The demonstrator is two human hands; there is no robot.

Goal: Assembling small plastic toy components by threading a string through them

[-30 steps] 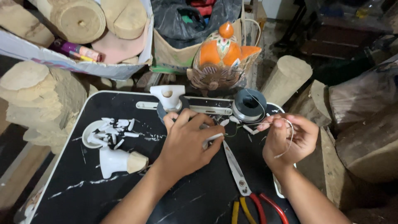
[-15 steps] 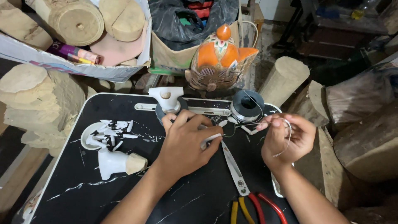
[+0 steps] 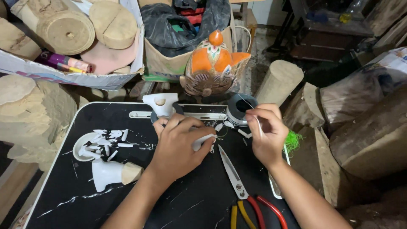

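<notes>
Crowding the hands: scissors [image 3: 231,171], wire spool [image 3: 240,109]; left hand [image 3: 180,144] gripping a white piece [image 3: 202,141], right hand [image 3: 267,133] pinching wire [image 3: 257,123].

The left hand [image 3: 178,146] hides most of the small white piece [image 3: 202,141] it holds. The picture's lower edge cuts off the pliers [image 3: 253,212]. The thread at the right hand [image 3: 267,135] is too thin to follow.

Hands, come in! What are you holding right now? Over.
Left hand fingers grip a small white carved piece. Right hand pinches thin wire from the dark spool. Open silver scissors lie between the hands.
</notes>
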